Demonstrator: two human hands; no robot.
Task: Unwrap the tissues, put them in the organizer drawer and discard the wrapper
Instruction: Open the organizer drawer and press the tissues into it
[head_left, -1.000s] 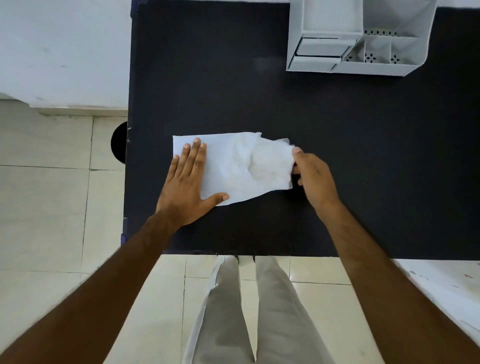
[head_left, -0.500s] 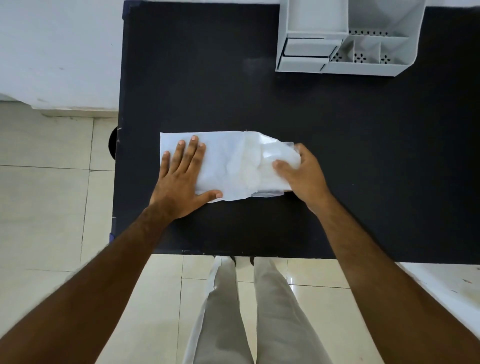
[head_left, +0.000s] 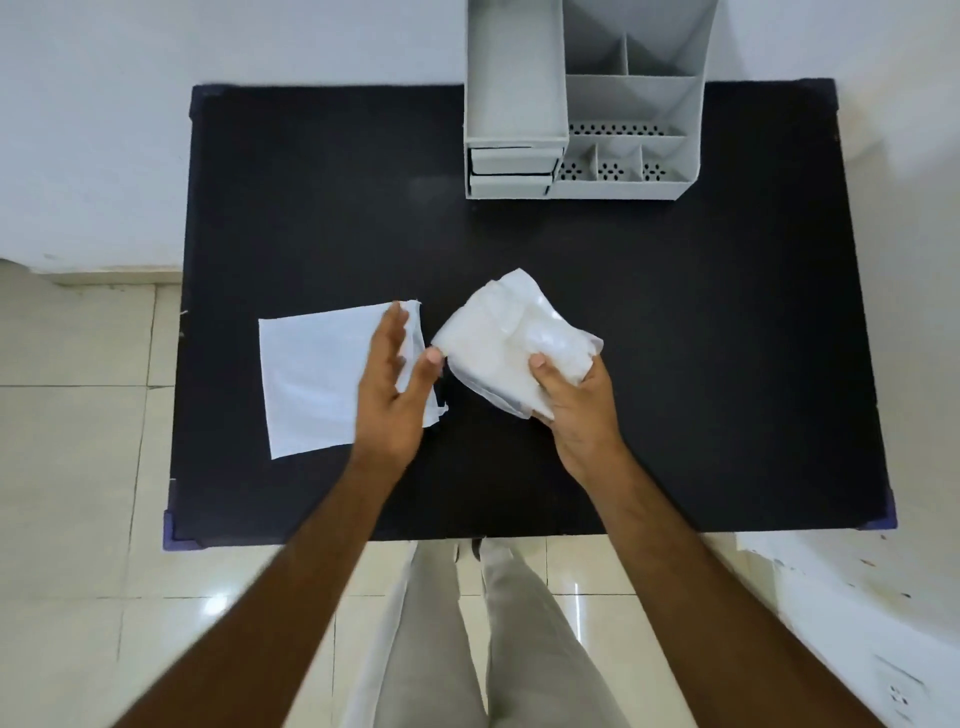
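A flat white wrapper (head_left: 311, 379) with a ragged right edge lies on the left part of the black table (head_left: 311, 208). My left hand (head_left: 389, 395) hovers over its right end, fingers apart and slightly blurred, its thumb tip next to the tissue bundle. My right hand (head_left: 576, 410) grips a soft white bundle of tissues (head_left: 493, 338), lifted just right of the wrapper and apart from it; its top looks a little glossy. The grey organizer (head_left: 519, 93) stands at the table's back edge, with two small drawers (head_left: 511, 161) shut at its front left.
The organizer has open compartments with perforated floors (head_left: 613, 169) on its right side. A white wall runs behind the table. Tiled floor (head_left: 78, 467) lies to the left and in front, where my legs (head_left: 467, 649) stand at the near edge.
My right hand has pulled the tissue bundle out of the wrapper and lifted it to the right. My left hand has come off the wrapper. The camera has pulled back.
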